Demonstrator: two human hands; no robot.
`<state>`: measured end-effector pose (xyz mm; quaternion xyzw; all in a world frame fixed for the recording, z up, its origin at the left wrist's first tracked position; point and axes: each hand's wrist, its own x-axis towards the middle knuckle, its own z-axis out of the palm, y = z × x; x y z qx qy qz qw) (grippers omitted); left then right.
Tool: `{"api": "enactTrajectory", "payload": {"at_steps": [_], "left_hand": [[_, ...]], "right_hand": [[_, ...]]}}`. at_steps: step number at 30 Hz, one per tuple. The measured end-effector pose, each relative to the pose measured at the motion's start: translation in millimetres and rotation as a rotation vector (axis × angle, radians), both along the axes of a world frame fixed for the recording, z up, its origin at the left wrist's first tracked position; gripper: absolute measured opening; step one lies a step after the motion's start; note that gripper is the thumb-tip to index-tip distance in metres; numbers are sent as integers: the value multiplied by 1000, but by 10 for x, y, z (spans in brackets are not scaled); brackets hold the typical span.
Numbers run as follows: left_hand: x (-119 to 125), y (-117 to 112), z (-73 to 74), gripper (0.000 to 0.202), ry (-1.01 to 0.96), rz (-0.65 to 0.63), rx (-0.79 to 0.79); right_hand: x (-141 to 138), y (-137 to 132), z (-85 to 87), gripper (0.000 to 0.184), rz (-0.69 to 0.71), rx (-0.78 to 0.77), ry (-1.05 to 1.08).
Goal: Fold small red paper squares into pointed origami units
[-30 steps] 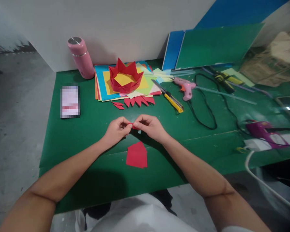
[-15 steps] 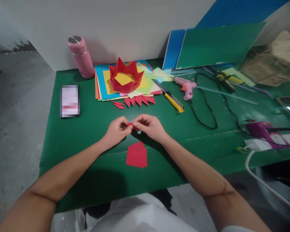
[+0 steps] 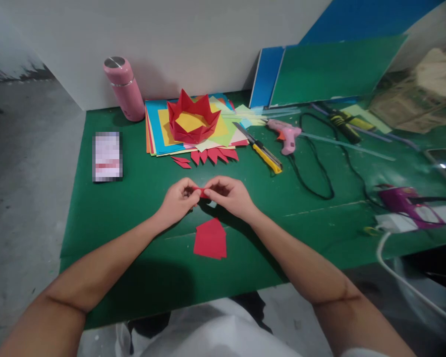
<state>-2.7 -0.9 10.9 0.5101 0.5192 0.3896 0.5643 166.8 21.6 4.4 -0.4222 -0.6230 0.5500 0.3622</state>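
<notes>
Between my two hands is a small folded piece of red paper (image 3: 201,193), mostly covered by fingers and thumbs. My left hand (image 3: 178,199) pinches its left end, and my right hand (image 3: 228,196) pinches the right end. Just below them on the green table (image 3: 141,287) lies a small stack of red paper squares (image 3: 210,240). Beyond my hands, several folded red paper points (image 3: 214,155) lie in a row. A red paper crown-shaped ring (image 3: 193,130) rests on a pile of coloured paper sheets (image 3: 156,144).
A pink bottle (image 3: 125,91) stands at the back left, with a blurred-out box (image 3: 107,156) before it. Right of the paper lie a yellow utility knife (image 3: 265,156), a pink glue gun (image 3: 287,133) with its black cord, and a purple power strip (image 3: 403,203). Boards (image 3: 327,69) lean behind.
My thumbs have come slightly closer together on the red paper, my left hand shifting a little. The other things on the table stay put.
</notes>
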Motion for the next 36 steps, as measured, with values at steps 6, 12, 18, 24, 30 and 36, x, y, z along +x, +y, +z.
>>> {"api": "enactTrajectory", "payload": {"at_steps": [6,12,18,24,30,36], "left_hand": [[16,-9,8,9,73,-17,13],[32,-33,-29,13,148,26,41],[29,-36,-21,13,157,34,53],[11,-21,-2,13,81,-2,-59],[-6,10,48,15,-10,7,-152],[-34,29,21,21,-79,-4,-129]], "right_hand": [[-1,-3,-8,17,9,58,-18],[-16,-31,9,7,-14,200,-114],[-4,-23,30,4,-35,552,-249],[23,10,21,9,-12,901,-361],[44,25,22,7,-1,1082,-405],[75,55,19,9,26,1158,-443]]}}
